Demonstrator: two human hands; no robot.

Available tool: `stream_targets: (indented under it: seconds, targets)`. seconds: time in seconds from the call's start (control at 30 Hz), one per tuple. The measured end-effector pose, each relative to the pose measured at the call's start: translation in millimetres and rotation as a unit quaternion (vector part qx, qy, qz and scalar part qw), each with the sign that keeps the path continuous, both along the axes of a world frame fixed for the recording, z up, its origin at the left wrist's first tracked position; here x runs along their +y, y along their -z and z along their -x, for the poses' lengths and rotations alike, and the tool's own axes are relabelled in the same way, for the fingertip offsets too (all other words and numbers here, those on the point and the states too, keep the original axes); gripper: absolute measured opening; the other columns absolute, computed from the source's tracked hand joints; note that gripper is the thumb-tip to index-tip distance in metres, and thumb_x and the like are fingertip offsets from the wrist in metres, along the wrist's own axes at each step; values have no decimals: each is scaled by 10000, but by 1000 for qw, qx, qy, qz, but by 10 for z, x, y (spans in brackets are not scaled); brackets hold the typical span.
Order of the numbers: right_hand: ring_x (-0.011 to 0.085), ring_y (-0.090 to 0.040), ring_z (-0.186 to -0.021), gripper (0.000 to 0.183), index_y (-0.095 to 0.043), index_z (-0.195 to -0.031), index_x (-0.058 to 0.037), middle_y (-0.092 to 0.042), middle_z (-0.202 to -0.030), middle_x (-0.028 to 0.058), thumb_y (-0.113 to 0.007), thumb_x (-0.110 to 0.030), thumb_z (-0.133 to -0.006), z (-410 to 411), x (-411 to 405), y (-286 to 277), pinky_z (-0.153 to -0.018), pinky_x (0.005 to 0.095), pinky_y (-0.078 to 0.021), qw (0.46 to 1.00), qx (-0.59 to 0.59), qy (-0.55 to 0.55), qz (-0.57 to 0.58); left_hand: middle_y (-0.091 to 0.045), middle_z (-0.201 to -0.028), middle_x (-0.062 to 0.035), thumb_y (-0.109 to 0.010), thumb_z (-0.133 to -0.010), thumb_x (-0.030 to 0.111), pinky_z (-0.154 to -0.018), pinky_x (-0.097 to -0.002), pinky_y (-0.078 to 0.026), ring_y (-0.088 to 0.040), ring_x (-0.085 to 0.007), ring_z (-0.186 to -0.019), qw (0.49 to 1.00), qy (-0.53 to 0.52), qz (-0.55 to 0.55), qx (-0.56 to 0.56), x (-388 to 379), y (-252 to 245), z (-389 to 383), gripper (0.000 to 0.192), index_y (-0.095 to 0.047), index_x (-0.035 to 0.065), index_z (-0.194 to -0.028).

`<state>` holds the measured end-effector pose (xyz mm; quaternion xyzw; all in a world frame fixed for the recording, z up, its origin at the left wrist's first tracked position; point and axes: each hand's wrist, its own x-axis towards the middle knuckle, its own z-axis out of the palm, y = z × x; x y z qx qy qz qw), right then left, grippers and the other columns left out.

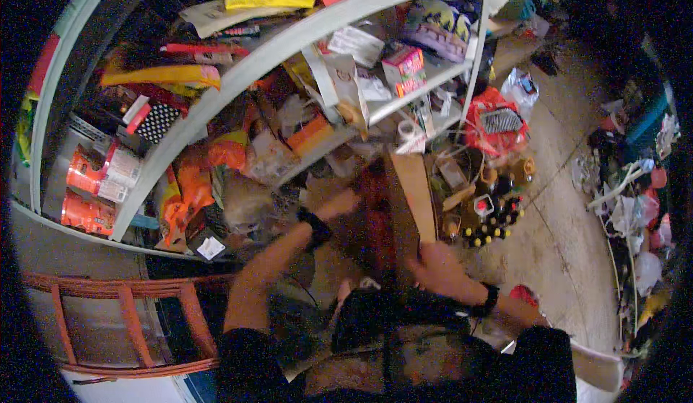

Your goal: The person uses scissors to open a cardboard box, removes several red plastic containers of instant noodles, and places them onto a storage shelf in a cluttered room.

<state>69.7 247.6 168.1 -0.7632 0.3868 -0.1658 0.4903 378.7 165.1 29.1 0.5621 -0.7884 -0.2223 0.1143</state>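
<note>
A cardboard box (414, 192) stands before me, its top edge pale and its inside dark with reddish things too blurred to name. My right hand (441, 270) grips the near end of that edge, with a dark band on the wrist. On the box's other side my left hand (342, 204) reaches in from the left, also wearing a dark wristband. Shadow and blur hide its fingers, so I cannot see whether they hold anything. Left of this hand lies a crumpled clear plastic bag (249, 208).
A pale metal shelf unit (303, 35) crowded with packets curves across the left and top. Several yellow-capped bottles (490, 232) and a red plastic bag (495, 124) stand right of the box. A reddish-brown ladder-like frame (127, 322) lies lower left; cluttered racks (631, 186) line the right.
</note>
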Motion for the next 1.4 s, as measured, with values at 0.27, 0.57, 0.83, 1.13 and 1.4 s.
stream_targets:
  seconds: [0.27, 0.57, 0.83, 1.13, 1.4]
  targets:
    - [394, -585, -634, 263, -560, -856, 25, -584, -662, 216, -529, -233, -821, 40, -97, 106, -578, 458, -469, 996, 21, -67, 58, -526, -1155, -225, -599, -750, 380, -958, -503, -335, -442, -417, -1064, 997, -39, -68, 12, 627, 48, 328, 516, -525, 14, -1107]
    - [395, -569, -604, 225, -563, -960, -5, -571, -631, 198, -527, -201, -855, 163, -182, -216, -551, 455, -453, 999, 27, -37, 25, -512, -1168, -234, -640, -701, 408, -949, -487, -352, -444, -406, -1073, 980, -140, -141, -24, 1384, 437, 172, 624, -470, 12, -1153]
    - [376, -574, -638, 288, -520, -1063, -2, -570, -708, 198, -530, -209, -862, 380, -232, 115, -581, 448, -464, 991, 86, -83, -66, -499, -1179, -242, -677, -658, 433, -942, -473, -367, -446, -396, -1081, 974, -148, -169, 2, 1383, 628, 342, 729, -421, 11, -1194]
    - [368, -559, -693, 325, -487, -1101, 2, -553, -780, 200, -518, -227, -873, 339, -323, 343, -619, 450, -458, 994, 84, -35, -65, -485, -1192, -250, -719, -608, 461, -933, -457, -384, -449, -384, -1090, 971, -149, -188, 24, 1405, 747, 393, 853, -366, 9, -1240]
    - [361, -546, -742, 358, -458, -1135, 6, -537, -844, 201, -508, -243, -883, 349, -441, 403, -654, 453, -453, 996, 76, -12, -52, -472, -1204, -258, -756, -565, 486, -925, -443, -399, -451, -374, -1098, 975, -83, -192, 78, 1002, 526, 569, 967, -317, 7, -1281]
